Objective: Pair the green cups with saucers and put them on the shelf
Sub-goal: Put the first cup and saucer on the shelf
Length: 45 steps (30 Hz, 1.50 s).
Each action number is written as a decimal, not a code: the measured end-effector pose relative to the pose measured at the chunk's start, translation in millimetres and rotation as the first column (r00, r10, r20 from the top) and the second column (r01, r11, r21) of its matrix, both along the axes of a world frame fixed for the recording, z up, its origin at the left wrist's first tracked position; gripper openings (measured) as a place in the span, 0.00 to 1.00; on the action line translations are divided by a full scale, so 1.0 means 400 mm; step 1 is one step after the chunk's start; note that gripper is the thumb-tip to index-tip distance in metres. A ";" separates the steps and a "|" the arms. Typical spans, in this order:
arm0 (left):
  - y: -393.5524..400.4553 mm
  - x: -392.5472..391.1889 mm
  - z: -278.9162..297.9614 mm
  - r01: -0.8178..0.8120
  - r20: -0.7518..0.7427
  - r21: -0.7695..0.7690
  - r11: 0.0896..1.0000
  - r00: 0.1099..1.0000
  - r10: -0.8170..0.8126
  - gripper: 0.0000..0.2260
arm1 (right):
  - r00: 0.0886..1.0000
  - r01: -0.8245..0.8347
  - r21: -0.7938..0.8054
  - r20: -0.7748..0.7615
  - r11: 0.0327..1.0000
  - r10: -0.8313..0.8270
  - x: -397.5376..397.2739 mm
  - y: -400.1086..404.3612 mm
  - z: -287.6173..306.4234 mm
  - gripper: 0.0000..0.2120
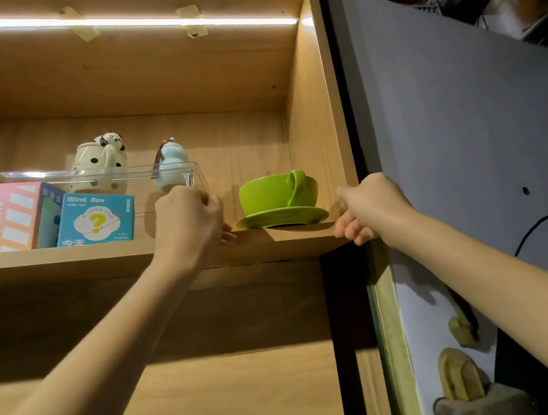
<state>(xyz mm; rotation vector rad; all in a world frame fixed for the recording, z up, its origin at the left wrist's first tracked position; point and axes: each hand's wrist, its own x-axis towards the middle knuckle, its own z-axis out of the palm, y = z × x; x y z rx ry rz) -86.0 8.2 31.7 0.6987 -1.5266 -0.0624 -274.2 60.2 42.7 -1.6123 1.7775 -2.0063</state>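
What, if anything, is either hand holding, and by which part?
Nothing. The left hand and right hand flank the green cup on its saucer, apart from both.

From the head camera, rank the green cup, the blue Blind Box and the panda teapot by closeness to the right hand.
1. green cup, on its saucer, just left of the right hand
2. blue Blind Box, past the left hand
3. panda teapot, behind the box, farther back

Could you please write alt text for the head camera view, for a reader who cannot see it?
A green cup sits on a green saucer at the front edge of a wooden shelf, with the left hand and right hand empty on either side. Boxes and small ceramic figures stand to the left.
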 end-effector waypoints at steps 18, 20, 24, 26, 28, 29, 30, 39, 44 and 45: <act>-0.080 -0.038 -0.125 -0.246 0.420 -0.464 0.851 0.785 0.456 0.36 | 0.680 0.154 -0.168 -0.697 0.974 -0.228 -0.004 -0.049 -0.150 0.25; -0.080 -0.039 -0.124 -0.259 0.420 -0.472 0.843 0.774 0.473 0.36 | 0.677 0.182 -0.175 -0.691 0.968 -0.252 0.000 -0.048 -0.148 0.24; -0.080 -0.041 -0.121 -0.283 0.433 -0.479 0.831 0.748 0.504 0.37 | 0.681 0.200 -0.176 -0.683 0.964 -0.265 0.006 -0.053 -0.141 0.23; -0.078 -0.039 -0.120 -0.286 0.441 -0.470 0.835 0.744 0.503 0.38 | 0.677 0.205 -0.171 -0.686 0.964 -0.266 0.004 -0.053 -0.140 0.23; -0.075 -0.038 -0.120 -0.279 0.455 -0.459 0.844 0.741 0.493 0.38 | 0.676 0.206 -0.166 -0.688 0.964 -0.263 0.002 -0.051 -0.141 0.23; -0.073 -0.037 -0.121 -0.274 0.461 -0.459 0.845 0.740 0.490 0.38 | 0.674 0.208 -0.166 -0.690 0.964 -0.264 0.003 -0.051 -0.142 0.23; -0.072 -0.036 -0.124 -0.271 0.468 -0.462 0.844 0.735 0.492 0.37 | 0.670 0.212 -0.167 -0.693 0.963 -0.268 0.004 -0.051 -0.143 0.23; -0.026 -0.024 -0.104 -0.330 0.656 -0.294 0.897 0.613 0.441 0.34 | 0.515 0.396 -0.065 -0.810 0.916 -0.280 0.022 -0.019 -0.148 0.31; 0.068 0.009 -0.065 -0.150 0.609 0.020 0.988 0.786 0.107 0.31 | 0.614 0.289 0.148 -0.787 0.946 -0.064 0.013 0.049 -0.127 0.32; 0.083 0.026 -0.067 -0.114 0.550 0.029 0.993 0.832 0.079 0.28 | 0.657 0.241 0.183 -0.753 0.953 -0.022 0.015 0.067 -0.128 0.31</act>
